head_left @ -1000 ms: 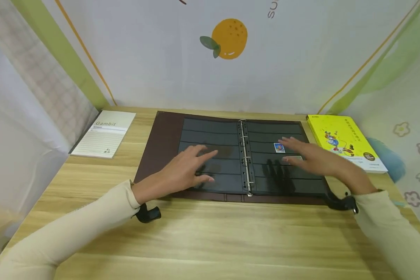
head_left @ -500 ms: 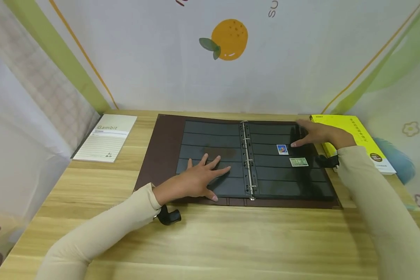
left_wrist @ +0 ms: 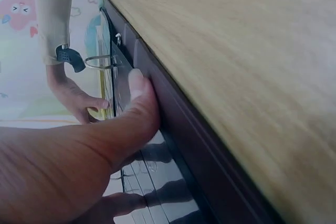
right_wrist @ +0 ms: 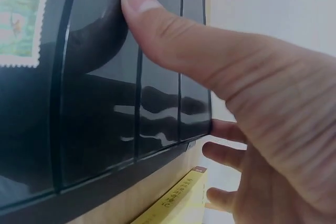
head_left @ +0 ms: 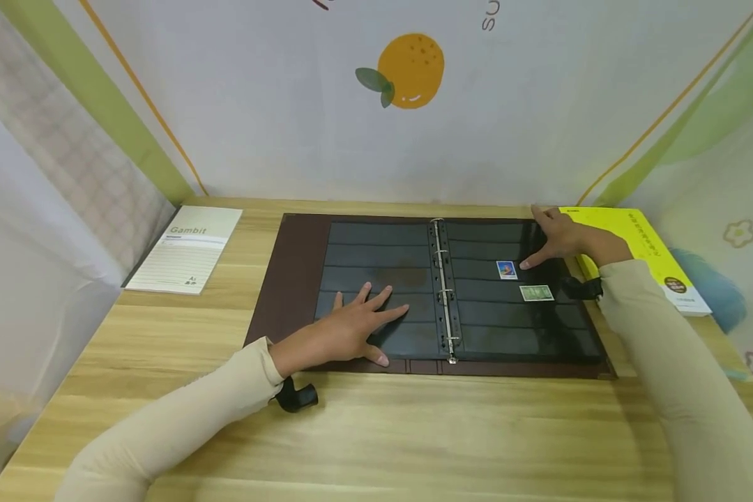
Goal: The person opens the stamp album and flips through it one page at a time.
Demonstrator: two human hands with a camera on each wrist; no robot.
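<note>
A dark brown ring-binder stamp album lies open, with black pocket pages either side of its metal rings. My left hand rests with spread fingers on the left page; its thumb is at the near edge. At the far right corner, my right hand lays its thumb on the right page, its fingers beyond the far edge. Close to that thumb is a small blue stamp. A green stamp sits one row lower, also seen large in the right wrist view.
Left of the album lies a white notepad marked Gambit. A yellow book lies at the right, partly behind the right hand. The wooden table extends in front, and a printed curtain hangs behind.
My right hand has moved up and right to the page's far corner, uncovering the green stamp. My left hand has come down onto the left page, slightly nearer the front edge.
</note>
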